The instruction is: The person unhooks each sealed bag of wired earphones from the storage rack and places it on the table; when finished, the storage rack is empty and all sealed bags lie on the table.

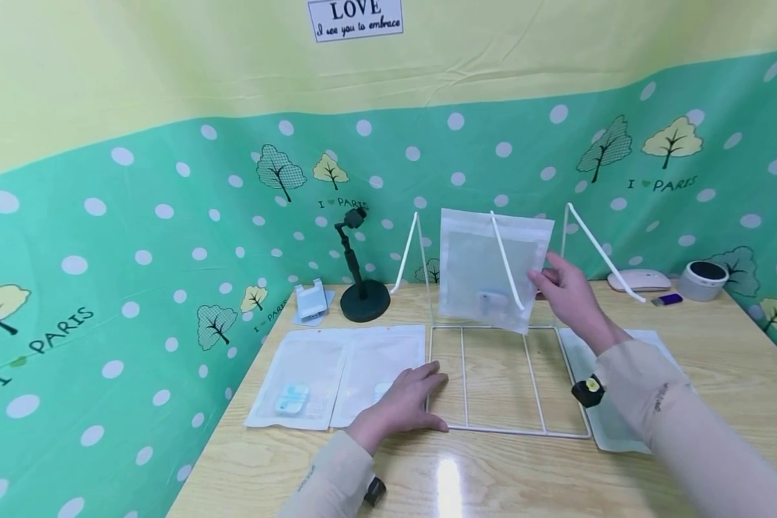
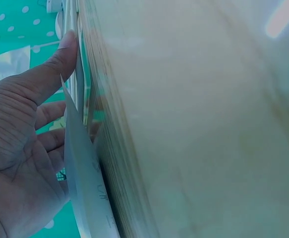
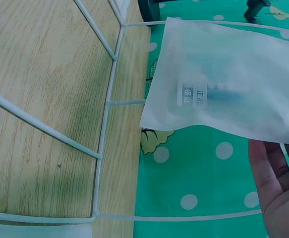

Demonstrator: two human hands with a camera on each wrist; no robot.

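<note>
A white wire rack (image 1: 518,432) stands on the table, with a flat gridded base and three slanting prongs above it. My right hand (image 1: 566,291) pinches the right edge of a translucent white pouch (image 1: 466,266) at the middle prong. That prong crosses the pouch's front from its top edge; whether it passes through a hole I cannot tell. A small item with a printed label (image 3: 191,94) shows through the pouch. My left hand (image 1: 404,404) rests at the base's front left corner, thumb by the front rail and fingers over the left side.
Two similar pouches (image 1: 304,367) lie left of the rack, and another (image 1: 621,424) lies on the right, partly under my forearm. Behind stand a black stand (image 1: 365,301), a white foldable holder (image 1: 311,301), a mouse (image 1: 639,280), a purple USB stick (image 1: 668,299) and a round speaker (image 1: 703,280).
</note>
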